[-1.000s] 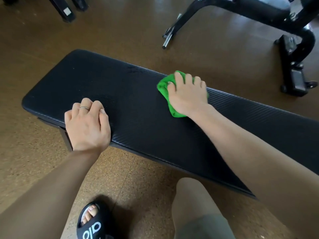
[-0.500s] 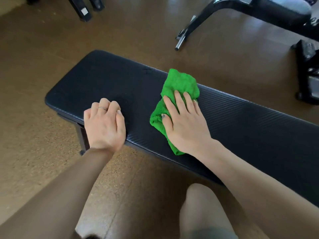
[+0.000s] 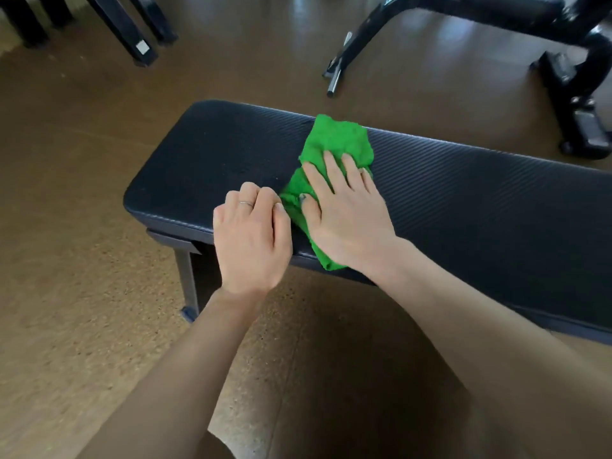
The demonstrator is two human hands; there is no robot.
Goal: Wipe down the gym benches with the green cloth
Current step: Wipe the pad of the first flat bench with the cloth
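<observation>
Green cloth (image 3: 334,144) lying crumpled across the padded top of the black gym bench (image 3: 480,193), spanning from the far edge to the near edge, one corner drooping over the near edge, closer to the left end than the middle. Right hand (image 3: 344,210) flat on top of it, fingers straight and spread, palm pressing the cloth into the padding, thumb tucked against the folds on the left. Left hand (image 3: 250,240) just beside, fingers loosely curled with knuckles on the pad near the near edge, gripping nothing, looks to be bracing; a ring (image 3: 246,203) on one finger. Probably a soft, light, limp terry rag: bunches and folds freely, no stiffness, so best driven by a flat palm over its middle rather than pinched at a corner. Ribbed vinyl likely gives some drag, so loose ends may trail or roll under; worth keeping the fingers spread wide. Left end of the pad, with faint marks by the left hand, seemingly next in line. Brown floor (image 3: 82,309) all round, another black machine frame (image 3: 496,14) beyond the far edge.
</observation>
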